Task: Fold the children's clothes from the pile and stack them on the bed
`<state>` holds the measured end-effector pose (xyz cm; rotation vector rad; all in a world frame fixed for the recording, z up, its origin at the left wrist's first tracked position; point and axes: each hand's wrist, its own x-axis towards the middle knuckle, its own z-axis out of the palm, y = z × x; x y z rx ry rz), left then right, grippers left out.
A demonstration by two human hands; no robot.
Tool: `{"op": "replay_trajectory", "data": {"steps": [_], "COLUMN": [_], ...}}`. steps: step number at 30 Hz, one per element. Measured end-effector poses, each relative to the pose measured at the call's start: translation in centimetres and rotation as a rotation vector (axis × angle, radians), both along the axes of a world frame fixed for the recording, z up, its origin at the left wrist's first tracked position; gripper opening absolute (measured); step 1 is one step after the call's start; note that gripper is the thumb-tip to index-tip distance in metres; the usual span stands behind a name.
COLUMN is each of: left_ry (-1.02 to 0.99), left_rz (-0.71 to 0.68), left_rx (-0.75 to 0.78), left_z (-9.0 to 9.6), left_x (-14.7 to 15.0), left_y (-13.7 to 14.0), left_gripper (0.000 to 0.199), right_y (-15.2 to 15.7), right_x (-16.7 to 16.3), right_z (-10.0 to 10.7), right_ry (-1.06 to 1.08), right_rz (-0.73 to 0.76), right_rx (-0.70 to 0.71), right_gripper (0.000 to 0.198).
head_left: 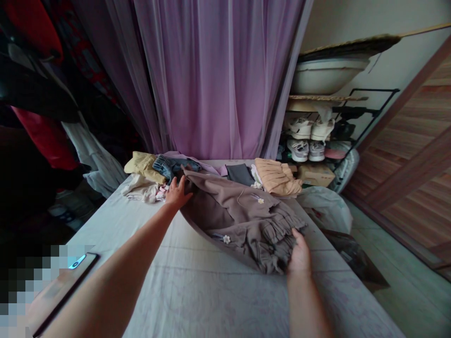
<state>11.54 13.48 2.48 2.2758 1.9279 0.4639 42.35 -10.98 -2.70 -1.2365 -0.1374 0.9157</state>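
Greyish-brown pants (218, 202) lie stretched at a slant across the bed, with a gathered elastic end on the right and two small white flower trims. At their far left end is my left hand (178, 193), its thumb and fingers around the cloth edge; the fingertips are partly hidden. My right hand (299, 253) grips the gathered end, thumb on top and the other fingers hidden beneath the cloth. Just beyond my left hand are blue denim clothing (172, 165) and a yellow folded garment (146, 166).
The bed (169, 291) bears a peach pleated garment (278, 177) and a dark grey folded cloth (239, 174) at its far edge. A phone (65, 291) is at the lower left. Purple curtains (204, 80) hang behind. A shoe rack (352, 112) and plastic bag (327, 206) stand right.
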Motion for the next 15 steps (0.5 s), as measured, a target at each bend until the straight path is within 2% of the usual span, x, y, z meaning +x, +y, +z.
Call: {"op": "replay_trajectory", "data": {"steps": [2, 6, 11, 15], "left_ry": [-0.097, -0.217, -0.046, 0.101], "left_rz": [0.052, 0.053, -0.046, -0.185], "left_rx": [0.022, 0.044, -0.022, -0.088], "left_z": [-0.5, -0.4, 0.9, 1.1], "left_x": [-0.4, -0.3, 0.3, 0.9], "left_y": [0.7, 2.3, 4.6, 5.4], "left_gripper": [0.094, 0.097, 0.091, 0.061], "right_y": [0.0, 0.1, 0.1, 0.1], "right_x": [0.3, 0.9, 0.9, 0.9], "right_z": [-0.5, -1.4, -1.4, -1.3], "right_ry": [-0.010, 0.014, 0.133, 0.229], "right_rz": [-0.005, -0.087, -0.164, -0.199], "right_rx": [0.058, 0.135, 0.122, 0.117], "right_gripper": [0.050, 0.043, 0.032, 0.031]}}
